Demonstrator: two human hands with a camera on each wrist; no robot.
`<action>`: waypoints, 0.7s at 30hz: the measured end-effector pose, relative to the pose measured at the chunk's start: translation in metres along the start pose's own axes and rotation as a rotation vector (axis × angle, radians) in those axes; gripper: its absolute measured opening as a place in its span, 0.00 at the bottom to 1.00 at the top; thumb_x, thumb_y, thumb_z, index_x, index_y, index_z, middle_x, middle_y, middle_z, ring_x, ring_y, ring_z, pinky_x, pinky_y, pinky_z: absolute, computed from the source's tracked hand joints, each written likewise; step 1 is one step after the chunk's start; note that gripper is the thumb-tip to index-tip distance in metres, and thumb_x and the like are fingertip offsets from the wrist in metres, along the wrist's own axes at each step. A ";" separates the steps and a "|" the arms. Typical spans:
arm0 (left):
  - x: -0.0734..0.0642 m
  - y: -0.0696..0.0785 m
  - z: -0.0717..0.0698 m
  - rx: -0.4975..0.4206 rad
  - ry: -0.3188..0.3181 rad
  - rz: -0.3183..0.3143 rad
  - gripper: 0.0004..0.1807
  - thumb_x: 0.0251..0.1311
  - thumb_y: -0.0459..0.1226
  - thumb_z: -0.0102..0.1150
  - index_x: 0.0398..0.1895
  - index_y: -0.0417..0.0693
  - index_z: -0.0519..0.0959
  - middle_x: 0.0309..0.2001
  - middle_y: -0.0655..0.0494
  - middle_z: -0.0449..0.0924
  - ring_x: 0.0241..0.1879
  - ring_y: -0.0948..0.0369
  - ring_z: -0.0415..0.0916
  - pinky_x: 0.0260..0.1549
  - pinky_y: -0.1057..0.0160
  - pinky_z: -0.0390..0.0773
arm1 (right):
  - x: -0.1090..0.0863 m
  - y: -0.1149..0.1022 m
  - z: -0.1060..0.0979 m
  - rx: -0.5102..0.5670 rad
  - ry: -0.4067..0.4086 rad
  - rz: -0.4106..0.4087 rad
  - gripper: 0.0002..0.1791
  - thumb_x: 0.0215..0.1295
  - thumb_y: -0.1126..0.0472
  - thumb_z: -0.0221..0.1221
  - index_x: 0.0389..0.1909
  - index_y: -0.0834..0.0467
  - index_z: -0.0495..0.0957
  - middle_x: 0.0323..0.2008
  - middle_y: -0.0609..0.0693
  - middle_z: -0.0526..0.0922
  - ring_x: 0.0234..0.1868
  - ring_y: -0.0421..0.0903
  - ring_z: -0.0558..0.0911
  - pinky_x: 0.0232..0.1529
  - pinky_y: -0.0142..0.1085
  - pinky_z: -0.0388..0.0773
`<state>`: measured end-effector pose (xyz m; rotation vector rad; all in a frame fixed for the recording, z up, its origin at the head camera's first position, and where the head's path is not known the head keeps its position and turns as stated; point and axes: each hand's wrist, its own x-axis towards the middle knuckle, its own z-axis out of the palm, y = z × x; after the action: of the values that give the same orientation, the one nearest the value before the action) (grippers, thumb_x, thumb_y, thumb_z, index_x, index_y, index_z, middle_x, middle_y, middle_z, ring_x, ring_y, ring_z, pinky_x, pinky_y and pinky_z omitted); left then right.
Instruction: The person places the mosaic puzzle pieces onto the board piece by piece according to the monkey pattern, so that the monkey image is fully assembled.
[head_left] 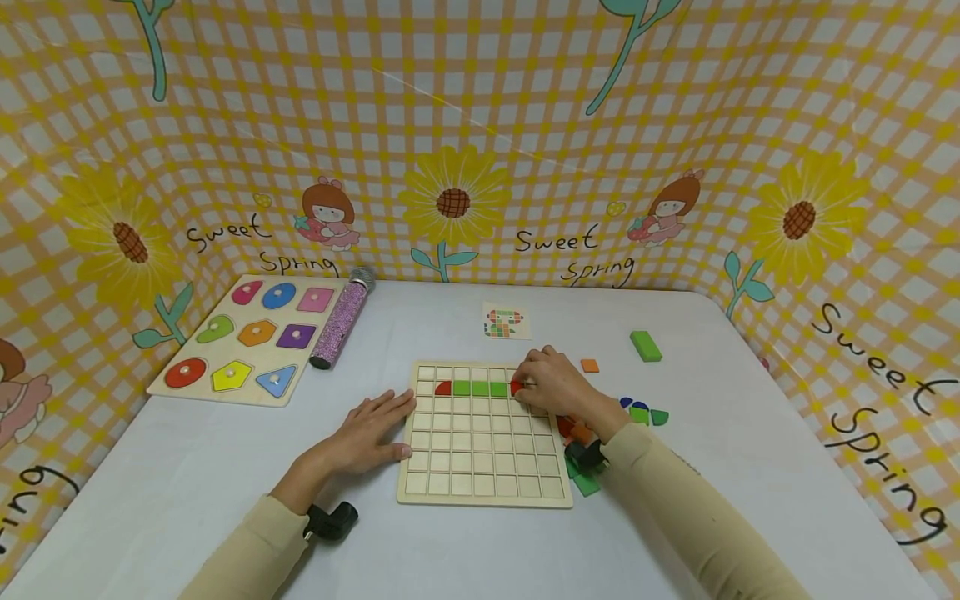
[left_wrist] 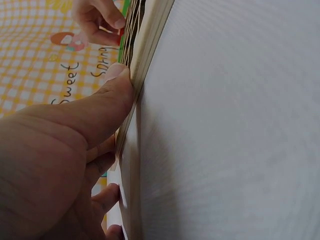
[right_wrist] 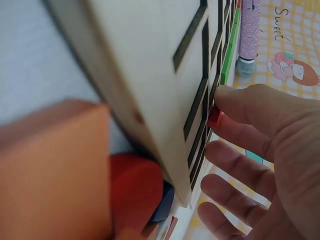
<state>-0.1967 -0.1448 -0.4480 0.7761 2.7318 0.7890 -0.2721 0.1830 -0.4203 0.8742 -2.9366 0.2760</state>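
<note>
red piece [head_left: 516,389]: right hand [head_left: 555,383] pinching | grid board [head_left: 482,463]: flat, left hand [head_left: 366,433] touching

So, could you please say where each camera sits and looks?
Head: head-worn, facing forward and down at the grid board; left hand and right hand show.
Left wrist: wrist-worn, facing the board's edge; both hands show.
Right wrist: wrist-worn, facing across the board; right hand shows.
Head and right wrist share the microphone.

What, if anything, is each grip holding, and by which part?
Right grip: a red piece, pinched apparently by its edges between thumb and index finger; contact partly hidden. Left grip: nothing held, touching the board at its left edge.
</note>
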 end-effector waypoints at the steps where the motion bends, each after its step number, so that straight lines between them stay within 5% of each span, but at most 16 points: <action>1: 0.000 0.000 0.000 0.001 0.001 -0.001 0.40 0.62 0.48 0.56 0.72 0.43 0.55 0.75 0.47 0.49 0.74 0.43 0.42 0.70 0.36 0.42 | 0.000 0.000 0.000 -0.004 0.001 -0.004 0.12 0.56 0.53 0.66 0.38 0.54 0.84 0.39 0.51 0.81 0.39 0.48 0.71 0.40 0.42 0.71; 21: -0.001 0.001 -0.001 -0.009 -0.005 -0.001 0.40 0.62 0.48 0.56 0.72 0.43 0.54 0.75 0.46 0.49 0.74 0.42 0.41 0.70 0.36 0.41 | -0.004 0.000 -0.002 0.004 0.014 -0.007 0.13 0.55 0.51 0.66 0.38 0.52 0.85 0.42 0.50 0.81 0.41 0.49 0.72 0.42 0.43 0.71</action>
<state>-0.1958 -0.1445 -0.4469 0.7731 2.7227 0.7976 -0.2685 0.1854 -0.4191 0.8794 -2.9206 0.2863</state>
